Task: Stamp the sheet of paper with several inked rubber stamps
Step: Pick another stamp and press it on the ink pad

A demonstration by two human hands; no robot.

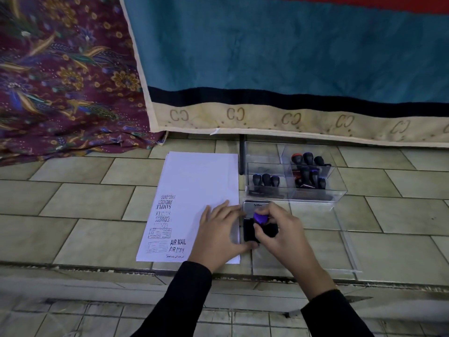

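Observation:
A white sheet of paper (194,186) lies on the tiled floor, with several black stamp prints such as "AIR MAIL" along its near left part. Right of it sits an open black ink pad (250,231) with its silver lid (255,205) folded back. My right hand (279,229) grips a stamp with a purple knob (260,218) and holds it down on the pad. My left hand (223,234) lies flat on the paper's right edge, fingers spread, thumb touching the pad's near edge.
A clear plastic organiser (291,176) behind the pad holds several black-handled stamps in its compartments. Its clear lid (340,239) lies on the floor to the right. A teal blanket (291,57) and a purple patterned cloth (60,81) hang behind. A floor step edge (97,268) runs in front.

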